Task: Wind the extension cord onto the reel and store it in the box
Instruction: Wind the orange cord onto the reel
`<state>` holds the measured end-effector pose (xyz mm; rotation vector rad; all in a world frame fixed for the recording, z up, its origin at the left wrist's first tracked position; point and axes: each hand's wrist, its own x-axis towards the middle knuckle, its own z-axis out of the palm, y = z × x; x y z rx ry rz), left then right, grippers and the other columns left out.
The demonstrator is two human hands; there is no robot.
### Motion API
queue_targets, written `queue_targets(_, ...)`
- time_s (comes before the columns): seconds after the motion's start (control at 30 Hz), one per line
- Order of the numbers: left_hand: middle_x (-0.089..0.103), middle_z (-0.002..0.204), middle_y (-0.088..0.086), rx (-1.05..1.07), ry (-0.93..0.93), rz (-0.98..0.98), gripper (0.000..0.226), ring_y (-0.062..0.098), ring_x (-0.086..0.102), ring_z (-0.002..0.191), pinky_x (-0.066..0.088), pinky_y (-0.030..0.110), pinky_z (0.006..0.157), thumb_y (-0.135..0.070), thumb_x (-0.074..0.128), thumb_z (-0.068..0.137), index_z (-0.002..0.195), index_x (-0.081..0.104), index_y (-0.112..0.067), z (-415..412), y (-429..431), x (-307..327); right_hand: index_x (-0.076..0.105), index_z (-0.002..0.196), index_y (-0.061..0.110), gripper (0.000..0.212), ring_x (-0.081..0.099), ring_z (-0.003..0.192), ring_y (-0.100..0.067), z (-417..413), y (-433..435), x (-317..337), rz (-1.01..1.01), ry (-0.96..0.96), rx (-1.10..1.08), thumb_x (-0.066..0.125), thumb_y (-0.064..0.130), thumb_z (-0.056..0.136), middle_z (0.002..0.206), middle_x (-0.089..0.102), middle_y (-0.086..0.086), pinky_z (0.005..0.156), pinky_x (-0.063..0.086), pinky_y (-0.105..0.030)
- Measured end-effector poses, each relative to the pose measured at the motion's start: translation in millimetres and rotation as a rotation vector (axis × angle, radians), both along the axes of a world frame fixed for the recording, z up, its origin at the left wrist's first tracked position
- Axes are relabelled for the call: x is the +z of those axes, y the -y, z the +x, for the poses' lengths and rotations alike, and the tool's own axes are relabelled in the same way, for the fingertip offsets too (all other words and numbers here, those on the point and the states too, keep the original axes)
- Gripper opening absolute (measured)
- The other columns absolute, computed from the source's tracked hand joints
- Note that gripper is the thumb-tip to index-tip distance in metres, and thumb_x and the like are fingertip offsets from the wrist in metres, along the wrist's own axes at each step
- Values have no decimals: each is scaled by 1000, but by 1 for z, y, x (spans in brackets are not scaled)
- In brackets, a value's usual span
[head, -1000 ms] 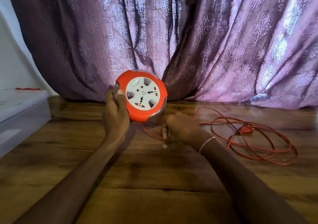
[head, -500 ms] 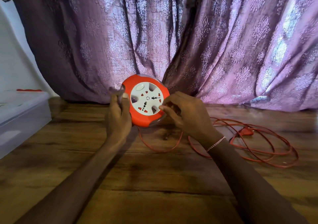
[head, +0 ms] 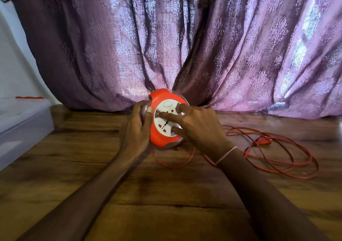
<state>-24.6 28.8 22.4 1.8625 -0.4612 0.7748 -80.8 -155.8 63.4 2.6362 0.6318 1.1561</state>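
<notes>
reel (head: 157, 100): upright, centre | left hand (head: 136, 129): fingers curled round reel's left rim, thumb on orange face | right hand (head: 199, 128): fingers (head: 166, 116) spread, touching white socket face | cord (head: 277, 159): loose loops on floor, right | box (head: 24, 122): left edge

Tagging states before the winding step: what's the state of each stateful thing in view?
reel: upright, left hand grips its rim, right hand presses its white face
cord: largely unwound, looped loose on the floor
plug: lying free among the loops
box: far left, open or shut unclear
</notes>
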Motion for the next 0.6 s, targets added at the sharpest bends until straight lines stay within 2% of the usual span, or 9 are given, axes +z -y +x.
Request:
queue_targets(0.07, 69, 107, -11, 26, 20, 20, 49, 15, 65, 96, 48, 33, 79, -60, 32, 98, 131, 54, -33, -2, 0, 2, 54, 138, 50, 56, 71, 73, -32, 1, -1, 1, 69, 18, 15, 55, 56, 82, 92, 70, -2, 51, 34, -31)
queue_targets(0.13, 65, 101, -15, 50, 34, 26, 47, 15, 65, 93, 44, 30, 76, -59, 32, 98, 130, 55, -32, -4, -1, 3, 57, 136, 48, 63, 71, 72, -34, 3, -3, -1, 177, 17, 3, 46, 68, 77, 87, 72, -2, 52, 44, -35)
queue_targets(0.2, 67, 100, -15, 52, 37, 21, 44, 16, 65, 93, 43, 30, 75, -57, 33, 99, 129, 55, -32, -4, -1, 3, 55, 135, 45, 75, 72, 79, -36, 6, -9, -5, 322, -33, -55, 42, 80, 71, 86, 76, -3, 63, 55, -41)
queue_targets(0.27, 70, 107, -10, 59, 56, 31, 44, 18, 66, 96, 46, 31, 77, -56, 33, 99, 129, 55, -32, -6, 1, 1, 56, 128, 39, 78, 72, 84, -37, 8, -14, -8, 498, -55, -95, 45, 86, 67, 85, 77, -5, 72, 57, -42)
queue_targets(0.4, 71, 114, -5, 44, 90, 64, 46, 18, 68, 96, 51, 33, 79, -56, 33, 100, 131, 54, -29, -9, 4, 0, 49, 97, 31, 60, 73, 76, -32, 8, -23, -11, 998, -216, -62, 65, 79, 66, 76, 75, -5, 69, 59, -43)
queue_targets(0.47, 72, 113, -2, 36, 101, 71, 46, 21, 69, 95, 54, 40, 79, -55, 34, 100, 132, 53, -28, -8, 4, -1, 46, 93, 27, 54, 73, 57, -28, 8, -26, -10, 1346, -422, 43, 78, 65, 73, 65, 75, -8, 57, 60, -41)
queue_targets(0.5, 72, 113, -1, 41, 101, 65, 46, 23, 69, 95, 54, 42, 79, -55, 34, 101, 132, 54, -27, -8, 4, -1, 47, 93, 24, 52, 72, 53, -26, 6, -26, -9, 1403, -462, 70, 80, 61, 76, 61, 74, -7, 54, 59, -40)
queue_targets(0.53, 72, 113, -1, 49, 97, 53, 46, 24, 68, 96, 53, 42, 80, -54, 34, 101, 132, 54, -28, -7, 4, -1, 50, 91, 25, 51, 72, 55, -24, 6, -24, -7, 1340, -413, 55, 79, 64, 76, 59, 73, -4, 57, 59, -40)
queue_targets(0.6, 72, 111, -3, 63, 76, 17, 46, 23, 67, 97, 52, 40, 80, -55, 33, 100, 133, 54, -30, -7, 3, 0, 55, 90, 26, 50, 70, 66, -18, 7, -15, -6, 1022, -204, -11, 73, 71, 76, 64, 69, 5, 64, 56, -38)
